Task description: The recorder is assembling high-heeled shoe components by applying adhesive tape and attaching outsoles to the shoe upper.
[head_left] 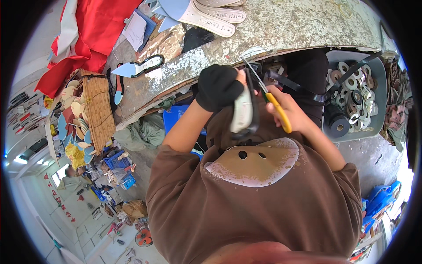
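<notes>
My left hand (219,88), in a black glove with a bare thumb or fingertip showing, grips a pale shoe insole (242,113) with a dark edge. The insole hangs in front of my chest, its lower end blurred. My right hand (288,109) is closed around yellow-handled scissors (279,111), their blades pointing up and left toward the bench edge, beside the insole. From near the insole a black strip (310,93) runs right toward a grey bin. Whether the blades touch the strip I cannot tell.
Ahead lies a worn bench (281,28) with pale insoles (211,17) and a black-edged insole (143,67). The grey bin (382,94) at right holds several tape rolls (351,82). A wicker basket (99,110) with sole pieces stands left, by red material (105,26). Something blue (173,116) sits under the bench.
</notes>
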Motion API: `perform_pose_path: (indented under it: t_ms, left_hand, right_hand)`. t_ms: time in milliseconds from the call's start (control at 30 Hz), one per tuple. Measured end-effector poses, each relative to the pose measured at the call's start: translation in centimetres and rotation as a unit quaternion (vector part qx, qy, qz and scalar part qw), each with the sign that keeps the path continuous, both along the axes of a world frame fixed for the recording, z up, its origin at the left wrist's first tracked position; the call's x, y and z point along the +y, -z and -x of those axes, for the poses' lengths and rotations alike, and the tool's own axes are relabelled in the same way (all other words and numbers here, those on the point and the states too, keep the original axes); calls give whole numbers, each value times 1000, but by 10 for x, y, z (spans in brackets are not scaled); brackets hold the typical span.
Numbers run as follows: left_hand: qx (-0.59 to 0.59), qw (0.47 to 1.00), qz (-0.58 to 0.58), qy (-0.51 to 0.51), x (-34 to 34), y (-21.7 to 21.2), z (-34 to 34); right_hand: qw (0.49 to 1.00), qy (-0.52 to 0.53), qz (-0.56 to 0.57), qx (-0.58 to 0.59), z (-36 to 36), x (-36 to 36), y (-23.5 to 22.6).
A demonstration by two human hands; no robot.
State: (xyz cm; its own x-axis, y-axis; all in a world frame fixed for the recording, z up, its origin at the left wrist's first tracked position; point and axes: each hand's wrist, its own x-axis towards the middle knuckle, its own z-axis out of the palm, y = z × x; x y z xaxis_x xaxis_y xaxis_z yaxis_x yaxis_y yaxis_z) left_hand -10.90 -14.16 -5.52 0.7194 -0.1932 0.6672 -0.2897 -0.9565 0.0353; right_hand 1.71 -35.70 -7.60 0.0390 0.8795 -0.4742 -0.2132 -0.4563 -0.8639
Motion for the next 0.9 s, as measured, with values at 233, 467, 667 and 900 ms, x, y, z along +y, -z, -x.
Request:
perform_pose_path:
  t_ms: [233, 467, 667, 900]
  left_hand:
    - [-27, 702, 703, -111, -18, -5, 11]
    - [-66, 725, 659, -190, -30, 18, 15]
    - [-164, 722, 626, -244, -31, 32, 29]
    - [-241, 553, 795, -66, -31, 3, 21]
  right_hand:
    - [887, 92, 2, -453, -110, 25, -20]
    - [770, 113, -308, -548, -75, 57, -20]
    - [887, 125, -291, -335, 19, 66, -7]
    - [937, 56, -211, -273, 10, 103, 13]
